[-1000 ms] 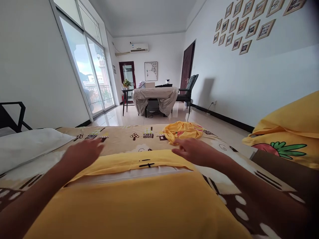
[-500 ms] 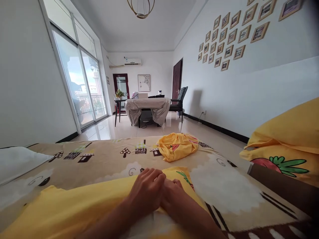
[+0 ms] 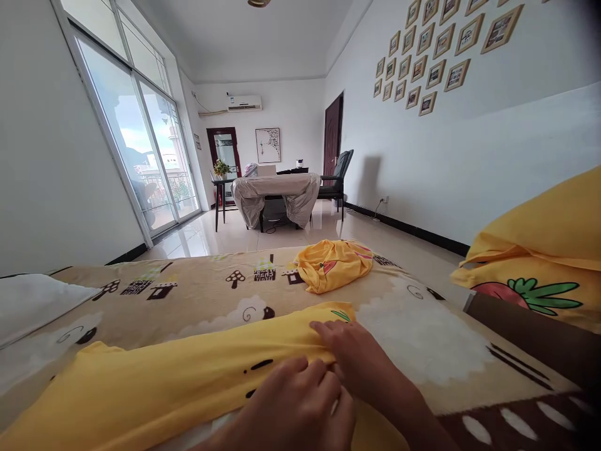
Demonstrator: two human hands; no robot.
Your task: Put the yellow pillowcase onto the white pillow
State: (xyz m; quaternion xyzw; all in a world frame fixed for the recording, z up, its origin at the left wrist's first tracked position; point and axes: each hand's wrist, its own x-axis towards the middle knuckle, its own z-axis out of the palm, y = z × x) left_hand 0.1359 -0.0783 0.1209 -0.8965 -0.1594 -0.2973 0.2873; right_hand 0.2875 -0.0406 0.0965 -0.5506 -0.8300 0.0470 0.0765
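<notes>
A yellow pillowcase (image 3: pixel 178 369) lies across the bed in front of me, with a green leaf print at its right corner and small black marks in its middle. White material shows under its near edge. My left hand (image 3: pixel 300 401) is closed on the near edge of the cloth, knuckles up; its fingertips are hidden. Just beyond it, my right hand (image 3: pixel 352 354) has its fingers bent over the pillowcase near the leaf-print corner, gripping the fabric. The two hands are close together. Farther off lies a crumpled yellow cloth (image 3: pixel 334 266) with a red print.
A sheep-patterned blanket (image 3: pixel 422 338) covers the bed. At the left is a white pillow (image 3: pixel 42 304); at the right, yellow pillows (image 3: pixel 549 225) are stacked beside a brown bed edge (image 3: pixel 526 332). Beyond stand a covered table (image 3: pixel 277 183) and a black chair (image 3: pixel 338 178).
My hands were together over the pillowcase; now the left has come nearer and lower, and the right has shifted right toward the corner. More of the pillowcase's print shows. The view has tilted down slightly.
</notes>
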